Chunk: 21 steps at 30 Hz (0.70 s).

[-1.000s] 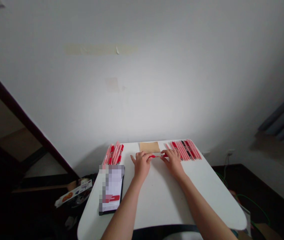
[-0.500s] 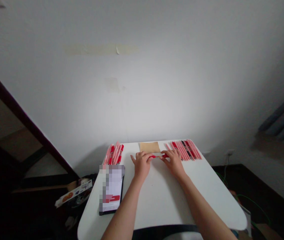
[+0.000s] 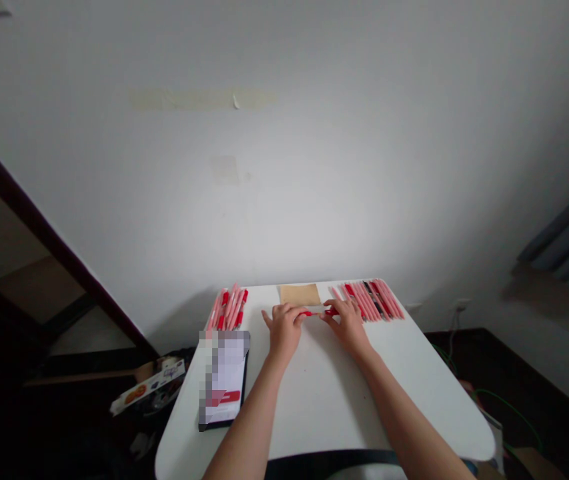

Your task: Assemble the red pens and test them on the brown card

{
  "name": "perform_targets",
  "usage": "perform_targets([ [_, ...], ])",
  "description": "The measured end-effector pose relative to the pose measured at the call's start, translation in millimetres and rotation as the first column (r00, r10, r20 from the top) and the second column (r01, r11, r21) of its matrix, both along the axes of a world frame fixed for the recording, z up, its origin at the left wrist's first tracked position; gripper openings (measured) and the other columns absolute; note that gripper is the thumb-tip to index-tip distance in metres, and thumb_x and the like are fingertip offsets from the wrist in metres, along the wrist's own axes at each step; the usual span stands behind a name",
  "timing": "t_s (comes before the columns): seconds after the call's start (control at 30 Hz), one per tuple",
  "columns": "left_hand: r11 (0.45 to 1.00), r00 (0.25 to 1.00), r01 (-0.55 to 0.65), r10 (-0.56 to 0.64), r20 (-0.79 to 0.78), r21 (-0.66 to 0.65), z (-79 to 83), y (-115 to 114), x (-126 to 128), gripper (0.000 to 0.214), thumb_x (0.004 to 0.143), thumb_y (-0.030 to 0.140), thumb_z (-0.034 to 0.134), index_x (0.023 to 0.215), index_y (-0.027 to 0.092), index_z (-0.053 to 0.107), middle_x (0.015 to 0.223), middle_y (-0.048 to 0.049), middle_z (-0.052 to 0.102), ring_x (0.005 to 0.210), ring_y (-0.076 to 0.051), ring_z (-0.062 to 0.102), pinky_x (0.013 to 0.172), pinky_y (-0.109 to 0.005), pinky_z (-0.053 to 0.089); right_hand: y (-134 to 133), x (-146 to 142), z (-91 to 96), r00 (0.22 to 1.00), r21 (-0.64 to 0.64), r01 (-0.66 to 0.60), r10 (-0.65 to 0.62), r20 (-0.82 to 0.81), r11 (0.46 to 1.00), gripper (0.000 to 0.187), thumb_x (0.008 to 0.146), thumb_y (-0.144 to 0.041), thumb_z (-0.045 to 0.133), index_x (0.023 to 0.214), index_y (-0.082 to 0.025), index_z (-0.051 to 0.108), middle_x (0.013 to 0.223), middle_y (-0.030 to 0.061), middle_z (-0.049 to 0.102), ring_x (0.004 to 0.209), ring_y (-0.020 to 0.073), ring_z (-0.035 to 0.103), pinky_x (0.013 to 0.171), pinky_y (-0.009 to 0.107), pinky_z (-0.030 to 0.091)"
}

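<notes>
Near the far side of the white table [image 3: 314,380], my left hand [image 3: 284,328] pinches the left end of a red pen [image 3: 307,313] between thumb and fingers. My right hand [image 3: 348,327] is closed on the red section at the other end. Between the two hands a thin, paler length shows; whether the pen is in one piece I cannot tell. Just beyond my fingers lies a tan piece of paper or card [image 3: 299,294]. To the right of my right hand is a row of pink, red and black pens [image 3: 377,300].
A bundle of pink and red pens [image 3: 229,308] lies at the table's far left corner. Nearer on that side, a phone or tablet [image 3: 227,380] rests beside my left forearm. The wall [image 3: 284,200] rises behind the table. A printed box [image 3: 149,387] is on the left below table height.
</notes>
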<state>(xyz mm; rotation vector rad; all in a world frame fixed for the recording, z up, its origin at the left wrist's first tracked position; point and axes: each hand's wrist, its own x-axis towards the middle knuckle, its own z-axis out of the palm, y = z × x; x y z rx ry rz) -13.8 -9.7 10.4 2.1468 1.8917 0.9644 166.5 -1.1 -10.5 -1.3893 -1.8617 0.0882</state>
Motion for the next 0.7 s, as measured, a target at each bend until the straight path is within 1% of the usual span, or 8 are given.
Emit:
perform_targets([
  [0.13, 1.000, 1.000, 0.010, -0.010, 0.000, 0.017, -2.7, 1.3, -0.5, 0.019, 0.086, 0.030, 0.057, 0.098, 0.037, 0.070, 0.100, -0.0005, 0.068, 0.106, -0.021, 0.051, 0.108, -0.068, 0.014, -2.3, -0.4, 3.3, 1.000, 0.000, 0.001, -0.001, 0.013, 1.000, 0.025, 0.091, -0.045, 0.048, 0.089, -0.025, 0.063, 0.087, 0.0027, 0.068, 0.090, 0.0212, 0.056, 0.096, 0.043, 0.031],
  [0.33, 1.000, 0.999, 0.022, -0.022, 0.026, 0.011, -2.0, 1.5, -0.2, 0.017, 0.085, 0.031, 0.058, 0.094, 0.037, 0.071, 0.099, -0.0009, 0.068, 0.107, -0.021, 0.051, 0.109, -0.068, 0.011, -3.0, -0.4, 2.9, 0.999, -0.025, 0.006, -0.005, 0.041, 1.000, 0.033, 0.094, -0.046, 0.043, 0.082, -0.025, 0.065, 0.082, 0.0032, 0.068, 0.088, 0.0213, 0.055, 0.096, 0.043, 0.030],
  [0.53, 1.000, 0.999, 0.012, -0.012, 0.036, -0.009, -0.2, 0.1, 0.0, 0.019, 0.086, 0.031, 0.057, 0.099, 0.037, 0.070, 0.103, -0.0013, 0.068, 0.108, -0.022, 0.050, 0.109, -0.068, 0.011, -3.2, -0.2, 3.1, 1.000, 0.008, -0.001, 0.001, 0.029, 1.000, 0.029, 0.092, -0.048, 0.047, 0.094, -0.026, 0.065, 0.090, 0.0037, 0.068, 0.094, 0.0214, 0.055, 0.098, 0.044, 0.029],
  [0.7, 1.000, 0.999, 0.018, -0.018, 0.034, -0.022, -0.1, 0.1, -0.3, 0.018, 0.085, 0.031, 0.057, 0.097, 0.036, 0.071, 0.102, -0.0013, 0.068, 0.108, -0.021, 0.049, 0.110, -0.066, 0.009, -2.3, 0.0, 1.2, 0.999, 0.004, 0.010, -0.011, 0.048, 1.000, 0.028, 0.093, -0.045, 0.047, 0.087, -0.026, 0.066, 0.085, 0.0026, 0.067, 0.092, 0.0211, 0.054, 0.098, 0.044, 0.029],
])
